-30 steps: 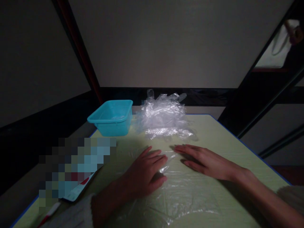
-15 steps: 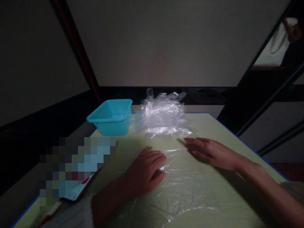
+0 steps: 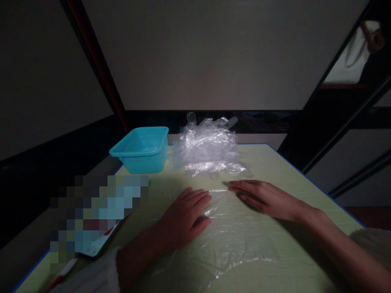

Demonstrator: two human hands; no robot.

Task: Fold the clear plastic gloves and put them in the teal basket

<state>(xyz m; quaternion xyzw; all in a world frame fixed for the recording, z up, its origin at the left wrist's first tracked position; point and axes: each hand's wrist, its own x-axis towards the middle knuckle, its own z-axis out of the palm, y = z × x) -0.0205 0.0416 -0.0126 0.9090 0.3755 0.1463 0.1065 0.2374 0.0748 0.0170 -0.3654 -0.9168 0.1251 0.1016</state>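
A thin clear plastic sheet [image 3: 235, 244] lies spread on the pale green table [image 3: 305, 252] in front of me. My left hand [image 3: 189, 215] rests on its left part, palm down, fingers stretched out and thumb apart. Near the sheet's upper right edge is my right hand [image 3: 259, 197], its fingers extended to the left and holding nothing; whether the fingertips touch the sheet is unclear. Beyond both hands sits a heap of crumpled clear plastic [image 3: 210, 146], with glove-like finger shapes sticking out.
A turquoise plastic basin [image 3: 143, 150] stands at the table's back left. Left of my left hand lies a flat, partly pixelated object [image 3: 94, 246], with a red and white pen-like item [image 3: 65, 270] by it. A wall rises behind the table.
My right hand has moved slightly left, toward my left hand. My left hand has stayed at nearly the same place on the sheet. The view has shifted a little.
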